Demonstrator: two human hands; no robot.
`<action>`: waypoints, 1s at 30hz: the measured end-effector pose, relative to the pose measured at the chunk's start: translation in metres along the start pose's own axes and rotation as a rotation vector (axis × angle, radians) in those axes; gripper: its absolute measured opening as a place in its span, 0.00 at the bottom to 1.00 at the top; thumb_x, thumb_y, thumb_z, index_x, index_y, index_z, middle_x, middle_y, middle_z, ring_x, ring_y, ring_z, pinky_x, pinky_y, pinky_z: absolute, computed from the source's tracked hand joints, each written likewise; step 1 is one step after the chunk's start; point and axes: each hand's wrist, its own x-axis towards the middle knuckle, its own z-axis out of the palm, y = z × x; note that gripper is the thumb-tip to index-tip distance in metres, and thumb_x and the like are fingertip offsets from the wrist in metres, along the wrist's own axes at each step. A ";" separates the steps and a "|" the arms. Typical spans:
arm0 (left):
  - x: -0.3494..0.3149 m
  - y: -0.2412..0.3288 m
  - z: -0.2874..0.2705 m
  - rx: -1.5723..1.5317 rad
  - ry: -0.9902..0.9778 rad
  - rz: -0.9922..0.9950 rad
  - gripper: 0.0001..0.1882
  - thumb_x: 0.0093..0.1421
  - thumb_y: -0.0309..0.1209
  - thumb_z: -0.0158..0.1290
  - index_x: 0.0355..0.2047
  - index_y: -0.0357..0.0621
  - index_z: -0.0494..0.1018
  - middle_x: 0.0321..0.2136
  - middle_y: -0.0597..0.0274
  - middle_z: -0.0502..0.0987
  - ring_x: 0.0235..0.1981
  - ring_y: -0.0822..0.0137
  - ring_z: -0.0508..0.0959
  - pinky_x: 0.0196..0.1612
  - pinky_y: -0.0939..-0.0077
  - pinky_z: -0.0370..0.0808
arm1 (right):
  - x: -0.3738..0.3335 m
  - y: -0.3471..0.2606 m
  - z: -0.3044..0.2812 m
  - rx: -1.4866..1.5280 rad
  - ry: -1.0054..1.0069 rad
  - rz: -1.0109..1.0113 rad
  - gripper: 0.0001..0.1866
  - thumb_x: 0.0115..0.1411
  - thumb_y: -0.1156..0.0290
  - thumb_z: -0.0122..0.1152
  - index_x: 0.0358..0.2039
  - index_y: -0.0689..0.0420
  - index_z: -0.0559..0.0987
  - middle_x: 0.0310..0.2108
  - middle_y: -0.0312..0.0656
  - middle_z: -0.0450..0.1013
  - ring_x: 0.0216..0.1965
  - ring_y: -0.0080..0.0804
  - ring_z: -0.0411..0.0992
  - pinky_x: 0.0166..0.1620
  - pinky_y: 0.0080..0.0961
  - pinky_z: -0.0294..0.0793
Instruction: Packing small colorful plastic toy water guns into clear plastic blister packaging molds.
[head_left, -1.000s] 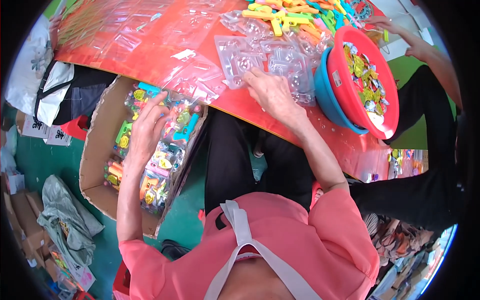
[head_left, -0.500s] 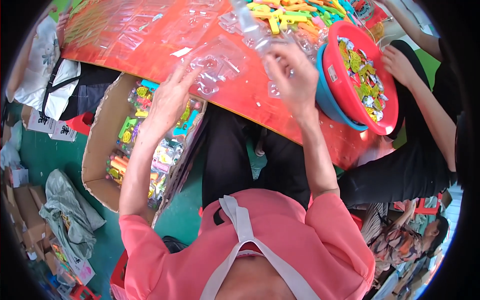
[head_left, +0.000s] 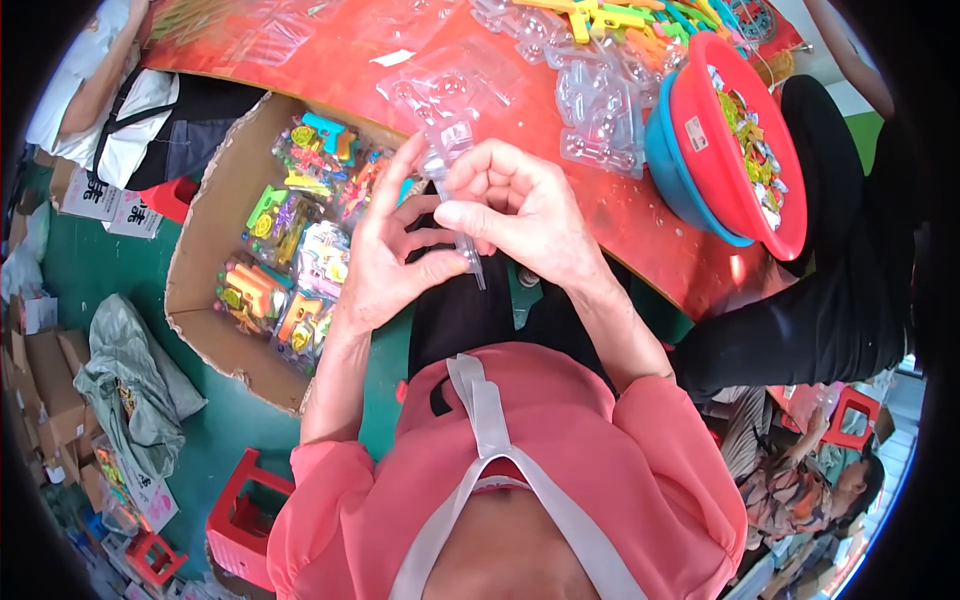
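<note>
In front of my lap, just off the table edge, I hold a transparent plastic blister tray tilted on its edge between both hands. My left hand curves round its left side, with the thumb at the lower end and the fingers higher up. My right hand grips the right side between thumb and bent fingers. Beyond them, more moulded plastic blister pieces lie on the red table. To my left, a cardboard box holds bagged sets of colourful toy guns.
A red basin of wrapped yellow and silver pieces sits tilted in a blue basin at right. Loose toy guns are heaped at the back. Other people sit at both sides. A red stool stands at lower left.
My right hand has brought a blister tray from the back of the table toward me. My left hand has left the table pieces and closed on that tray.
</note>
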 end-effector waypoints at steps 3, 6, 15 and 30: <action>-0.006 0.001 0.003 -0.087 0.031 -0.067 0.48 0.54 0.17 0.62 0.70 0.41 0.45 0.48 0.51 0.70 0.48 0.66 0.75 0.46 0.73 0.80 | -0.007 0.006 -0.001 0.000 -0.041 0.038 0.13 0.58 0.72 0.68 0.39 0.62 0.75 0.27 0.34 0.74 0.27 0.16 0.73 0.28 0.15 0.71; -0.011 0.000 0.003 -0.101 -0.022 -0.087 0.49 0.54 0.17 0.62 0.70 0.40 0.43 0.50 0.48 0.69 0.47 0.63 0.76 0.46 0.70 0.81 | -0.010 0.007 -0.006 -0.003 -0.092 0.047 0.12 0.59 0.72 0.67 0.40 0.62 0.75 0.27 0.35 0.75 0.27 0.18 0.74 0.28 0.16 0.73; -0.017 0.006 0.015 -0.202 -0.030 -0.121 0.52 0.50 0.15 0.64 0.70 0.41 0.44 0.56 0.49 0.64 0.49 0.60 0.76 0.47 0.66 0.82 | -0.017 0.018 -0.011 -0.072 -0.145 0.086 0.09 0.60 0.73 0.65 0.37 0.63 0.77 0.26 0.36 0.76 0.26 0.19 0.75 0.28 0.17 0.74; -0.012 0.007 0.002 -0.069 -0.059 -0.178 0.42 0.56 0.14 0.57 0.68 0.41 0.50 0.54 0.60 0.64 0.40 0.76 0.75 0.42 0.82 0.74 | -0.019 0.020 -0.017 -0.034 -0.138 0.111 0.05 0.63 0.78 0.56 0.39 0.63 0.78 0.27 0.38 0.77 0.24 0.21 0.76 0.29 0.19 0.76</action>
